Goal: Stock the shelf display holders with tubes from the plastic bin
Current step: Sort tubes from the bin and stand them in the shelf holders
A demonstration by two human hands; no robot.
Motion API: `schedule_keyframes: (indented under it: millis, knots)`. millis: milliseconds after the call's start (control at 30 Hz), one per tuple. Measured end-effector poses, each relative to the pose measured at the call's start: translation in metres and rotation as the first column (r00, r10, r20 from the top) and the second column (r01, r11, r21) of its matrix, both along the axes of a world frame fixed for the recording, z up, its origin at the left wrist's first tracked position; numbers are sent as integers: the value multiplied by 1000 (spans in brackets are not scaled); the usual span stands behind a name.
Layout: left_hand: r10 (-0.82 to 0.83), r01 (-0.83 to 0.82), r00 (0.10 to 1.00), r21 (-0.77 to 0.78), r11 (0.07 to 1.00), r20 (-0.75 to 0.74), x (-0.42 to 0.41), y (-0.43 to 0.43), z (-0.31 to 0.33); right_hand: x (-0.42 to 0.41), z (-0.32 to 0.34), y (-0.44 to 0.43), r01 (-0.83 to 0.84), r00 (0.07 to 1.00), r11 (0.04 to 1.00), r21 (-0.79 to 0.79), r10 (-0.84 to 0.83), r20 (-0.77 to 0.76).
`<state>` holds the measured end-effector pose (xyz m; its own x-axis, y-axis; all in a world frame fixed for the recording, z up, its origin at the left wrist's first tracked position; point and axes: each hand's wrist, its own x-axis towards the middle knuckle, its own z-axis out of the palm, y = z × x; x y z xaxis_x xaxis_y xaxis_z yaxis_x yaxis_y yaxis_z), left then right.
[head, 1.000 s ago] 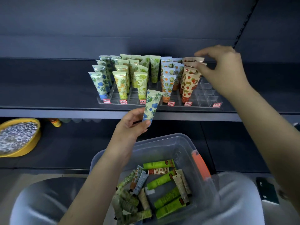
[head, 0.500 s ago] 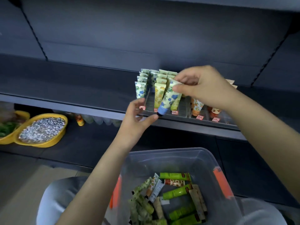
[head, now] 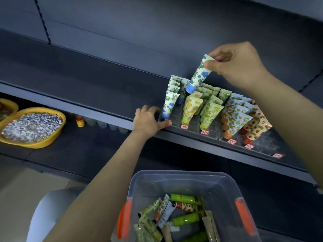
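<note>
My right hand (head: 235, 64) pinches the crimped end of a blue-flowered tube (head: 198, 75), cap down, above the back of the left rows of the clear display holder (head: 176, 113) on the dark shelf. Several patterned tubes stand in the holder: blue, yellow, green, orange and strawberry rows. My left hand (head: 148, 120) rests on the shelf edge against the holder's front left corner, holding nothing. Below, the clear plastic bin (head: 181, 177) with orange clips holds several loose tubes (head: 185, 214).
A yellow basin (head: 33, 127) of grey pieces sits on the lower shelf at left, with a small orange-lidded jar (head: 80, 121) beside it. The holder's right end (head: 267, 142) has bare slots. The shelf's front lip (head: 206, 143) runs between bin and holder.
The blue-flowered tube passed from my left hand to my right, which has lifted it above the back rows. My left hand has dropped onto the shelf edge by the holder.
</note>
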<state>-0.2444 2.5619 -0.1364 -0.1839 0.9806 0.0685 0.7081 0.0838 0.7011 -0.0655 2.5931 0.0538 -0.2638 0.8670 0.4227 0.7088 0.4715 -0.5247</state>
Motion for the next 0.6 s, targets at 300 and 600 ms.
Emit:
schedule_keyframes:
  millis: [300, 600]
  knots:
    - [44, -40, 998, 113, 993, -33, 0, 5, -12, -29, -35, 37, 54, 989, 992, -114, -37, 140]
    - [44, -35, 997, 129, 991, -63, 0, 7, -15, -38, -48, 52, 137, 949, 972, -190, -74, 307]
